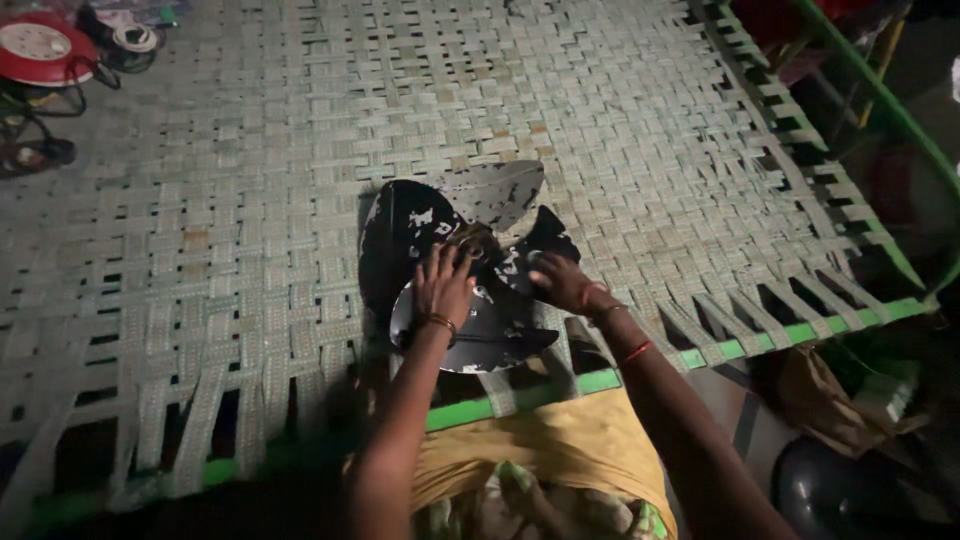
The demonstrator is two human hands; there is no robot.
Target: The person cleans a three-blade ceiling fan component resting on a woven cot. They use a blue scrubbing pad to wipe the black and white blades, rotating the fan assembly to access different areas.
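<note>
A dark metal fan blade set (455, 260) with worn, patchy paint lies on a woven strap cot (250, 200), near its front edge. My left hand (441, 285) rests flat on the hub area of the blades, fingers spread. Just right of the hub, my right hand (562, 282) presses on a blade, with fingers curled around something small that I cannot make out. Both wrists wear bangles and thread bands.
The cot's green metal frame (700, 355) runs along the front and right side. A red round object (42, 48) and cables lie on the floor at top left. Bags and a dark round object (830, 490) sit on the floor at bottom right.
</note>
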